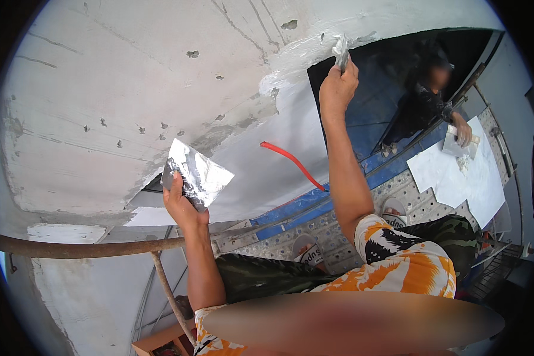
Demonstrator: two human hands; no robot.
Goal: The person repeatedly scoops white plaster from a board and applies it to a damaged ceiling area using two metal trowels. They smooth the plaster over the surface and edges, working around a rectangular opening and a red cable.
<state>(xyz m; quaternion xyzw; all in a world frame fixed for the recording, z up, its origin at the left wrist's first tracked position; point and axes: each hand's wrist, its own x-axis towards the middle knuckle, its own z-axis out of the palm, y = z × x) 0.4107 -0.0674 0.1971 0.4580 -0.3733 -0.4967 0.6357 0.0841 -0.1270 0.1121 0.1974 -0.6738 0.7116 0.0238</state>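
Note:
My left hand is closed on the lower left edge of a shiny, squarish metal plastering plate, tilted, with some smears on its face. Raised higher and to the right, my right hand grips a putty knife with white putty on its blade. The blade is at the lower edge of a pale plastered surface, where a band of fresh white putty runs along. Whether the blade touches it is hard to tell. Pits and dark scratches mark the older plaster.
A red flexible tube sticks out below. Under my feet is a perforated metal platform. At right, another person's hand holds a wide scraper over a white board. A rusty pipe rail crosses at left.

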